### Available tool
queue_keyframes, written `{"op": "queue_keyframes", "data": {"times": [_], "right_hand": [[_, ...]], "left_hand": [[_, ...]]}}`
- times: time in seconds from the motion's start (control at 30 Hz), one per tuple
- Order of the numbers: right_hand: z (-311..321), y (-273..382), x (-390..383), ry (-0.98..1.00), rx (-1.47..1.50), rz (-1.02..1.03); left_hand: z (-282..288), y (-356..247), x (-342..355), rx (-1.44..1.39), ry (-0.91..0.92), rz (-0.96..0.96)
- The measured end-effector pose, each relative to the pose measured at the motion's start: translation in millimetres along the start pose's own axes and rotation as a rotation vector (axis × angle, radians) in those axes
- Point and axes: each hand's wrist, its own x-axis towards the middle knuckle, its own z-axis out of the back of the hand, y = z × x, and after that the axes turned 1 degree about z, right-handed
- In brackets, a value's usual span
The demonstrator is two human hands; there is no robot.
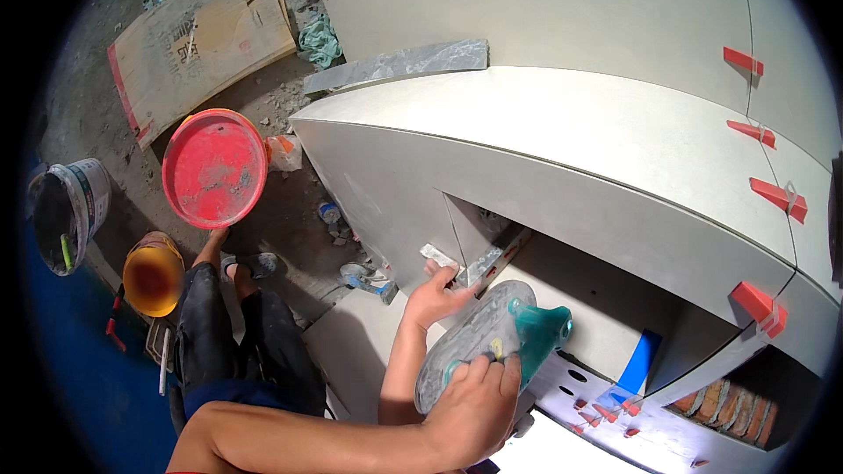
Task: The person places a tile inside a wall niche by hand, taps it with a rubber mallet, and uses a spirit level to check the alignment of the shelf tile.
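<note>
Hands at a tiled niche (575,294). In front of the niche, near its left end, the tool (465,338), a rounded grey plate with a green handle, is held tilted in the left hand (479,399), whose fingers close over it; the palm is hidden. The right hand (436,298), at the niche's left corner, has bent fingers beside the near end of the bar (500,254); whether it grips the bar cannot be told. The left forearm (334,441) covers part of the right, and the tool masks part of the niche's lower edge. Inside the niche, shadow obscures the back. Above it, the ledge (562,105) presents a long curved front edge; at its right end, red wedges (757,305) sit along the joints. Below that end, bricks (729,412) recede into darkness. Room for movement lies between the tool and the niche's upper edge, and along the niche floor toward the blue strip (639,364). Far left of the niche, the white bucket (86,202) meets the dark lens border; the yellow bucket's (154,276) contents are indistinct.
</note>
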Motion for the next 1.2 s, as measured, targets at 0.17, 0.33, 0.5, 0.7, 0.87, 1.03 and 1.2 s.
{"op": "queue_keyframes", "data": {"times": [0.17,0.33,0.5,0.7,0.87,1.03,1.2], "right_hand": [[1.2,5.2,-1.4,-0.003,-0.048,-0.014],[1.6,-1.4,0.1,-0.004,-0.066,0.004],[0.8,3.7,-1.2,0.017,-0.023,0.052],[1.7,2.9,0.9,0.026,-0.021,0.062],[0.7,-4.3,-1.3,0.014,-0.022,0.012],[0.1,-0.3,-4.9,0.009,-0.004,-0.021],[1.3,5.6,-1.7,0.002,-0.036,-0.031]], "left_hand": [[2.4,1.1,-1.2,-0.004,-0.006,0.0],[6.1,0.9,-1.4,-0.006,0.018,0.018],[3.2,5.1,-1.7,-0.022,-0.009,0.017],[7.6,-0.9,0.3,-0.022,0.079,0.065],[7.5,2.6,-1.4,-0.029,0.035,0.045],[7.7,0.9,-2.8,0.015,0.026,0.044],[11.0,0.1,1.1,-0.002,0.029,0.039]]}}
